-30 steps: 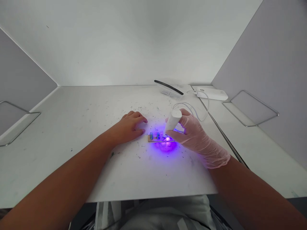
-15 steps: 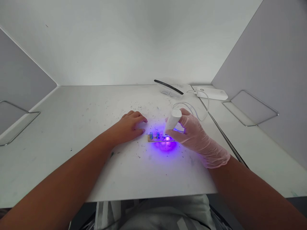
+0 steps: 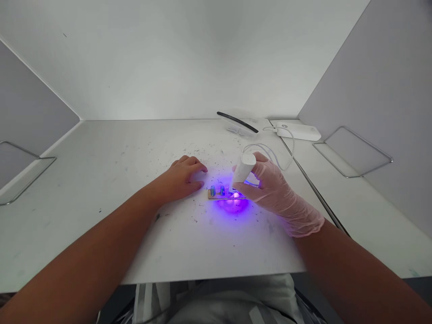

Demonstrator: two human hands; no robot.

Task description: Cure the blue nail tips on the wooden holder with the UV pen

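right hand (image 3: pixel 270 189), gloved: grip closed round uv lamp (image 3: pixel 242 173), lit tip down over 3 o'clock end of strip (image 3: pixel 216 195). strip on bench (image 3: pixel 118 162), long axis 9-to-3. left hand (image 3: pixel 182 180) flat, holding nothing, just beside strip's 9 o'clock end.

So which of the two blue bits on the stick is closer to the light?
The right-hand blue bit, beside the white lamp held in the gloved right hand. The other blue bit sits farther left, nearer the bare left hand.
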